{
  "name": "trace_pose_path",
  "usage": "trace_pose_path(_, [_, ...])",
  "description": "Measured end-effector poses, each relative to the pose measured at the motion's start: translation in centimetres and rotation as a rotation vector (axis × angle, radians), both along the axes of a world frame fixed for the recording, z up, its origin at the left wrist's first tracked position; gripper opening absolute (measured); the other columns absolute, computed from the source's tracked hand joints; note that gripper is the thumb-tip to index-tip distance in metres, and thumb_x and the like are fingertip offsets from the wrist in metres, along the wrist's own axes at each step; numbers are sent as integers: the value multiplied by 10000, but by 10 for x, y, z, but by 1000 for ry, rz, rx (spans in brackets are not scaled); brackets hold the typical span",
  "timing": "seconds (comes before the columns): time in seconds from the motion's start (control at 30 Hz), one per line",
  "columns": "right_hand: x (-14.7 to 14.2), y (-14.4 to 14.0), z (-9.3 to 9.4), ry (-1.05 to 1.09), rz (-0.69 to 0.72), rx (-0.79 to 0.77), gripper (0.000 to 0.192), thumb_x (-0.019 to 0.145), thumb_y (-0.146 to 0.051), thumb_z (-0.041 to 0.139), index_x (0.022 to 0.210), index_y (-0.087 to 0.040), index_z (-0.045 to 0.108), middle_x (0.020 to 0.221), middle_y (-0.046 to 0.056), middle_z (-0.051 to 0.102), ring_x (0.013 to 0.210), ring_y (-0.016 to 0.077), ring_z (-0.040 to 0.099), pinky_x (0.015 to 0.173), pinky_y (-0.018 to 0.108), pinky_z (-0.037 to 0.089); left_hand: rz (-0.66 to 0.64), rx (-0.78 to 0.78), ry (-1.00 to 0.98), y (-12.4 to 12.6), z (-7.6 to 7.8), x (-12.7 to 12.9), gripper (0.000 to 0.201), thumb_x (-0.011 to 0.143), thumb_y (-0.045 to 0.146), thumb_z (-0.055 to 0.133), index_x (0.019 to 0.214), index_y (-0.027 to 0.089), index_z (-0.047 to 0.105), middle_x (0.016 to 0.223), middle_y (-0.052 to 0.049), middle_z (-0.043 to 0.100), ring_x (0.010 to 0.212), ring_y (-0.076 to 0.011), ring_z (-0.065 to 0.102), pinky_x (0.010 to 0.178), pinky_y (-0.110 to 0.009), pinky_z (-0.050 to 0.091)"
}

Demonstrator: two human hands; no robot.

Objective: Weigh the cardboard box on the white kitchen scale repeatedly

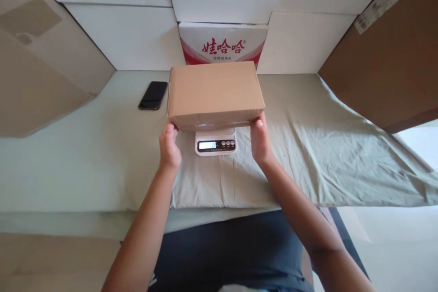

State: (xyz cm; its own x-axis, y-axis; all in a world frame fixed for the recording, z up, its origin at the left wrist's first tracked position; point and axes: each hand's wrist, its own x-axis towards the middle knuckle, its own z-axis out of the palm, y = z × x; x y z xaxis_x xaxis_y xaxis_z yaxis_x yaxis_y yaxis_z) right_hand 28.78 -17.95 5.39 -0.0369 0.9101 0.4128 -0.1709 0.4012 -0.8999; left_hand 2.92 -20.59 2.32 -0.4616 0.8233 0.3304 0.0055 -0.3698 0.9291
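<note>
Left grip and right grip clasp a brown box by its near corners.
The box spans between them, over a white scale showing 0; whether they touch is hidden. Beyond the left grip, a black phone lies on the cloth-covered bench; ahead of both, a red-lettered carton stands behind the box.

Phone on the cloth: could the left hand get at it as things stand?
Probably not while the left hand supports the box at its near left corner. The phone itself lies uncovered, left of the box, so the way looks free otherwise.
</note>
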Motion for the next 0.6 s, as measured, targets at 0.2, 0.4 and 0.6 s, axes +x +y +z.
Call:
trace_pose_path(0.2, [1, 1, -3, -12, -37, -30, 704, 1031, -804, 539, 1633, -448, 612, 1752, -19, 645, 1760, 375, 447, 1497, 614, 361, -29, -2, 49, -3, -3, -3, 800, 1031, 896, 599, 1289, 198, 894, 1330, -168, 872, 1471, -411, 740, 1285, -517, 578])
trace_pose_path(0.4, [4, 4, -8, 6, -44, -20, 638, 1066, -753, 514, 1603, -435, 649, 1742, -25, 654, 1725, 368, 493, 1505, 601, 343, -75, 18, 45, -7, -1, 0, 753, 1054, 848, 621, 1333, 202, 890, 1416, -159, 855, 1480, -400, 740, 1301, -503, 573])
trace_pose_path(0.6, [4, 4, -10, -6, -46, -51, 677, 1050, -793, 524, 1609, -429, 635, 1771, -17, 630, 1753, 365, 465, 1496, 603, 367, -75, -5, 55, -6, -2, -1, 737, 1066, 835, 617, 1374, 218, 877, 1456, -139, 845, 1529, -395, 707, 1316, -491, 561])
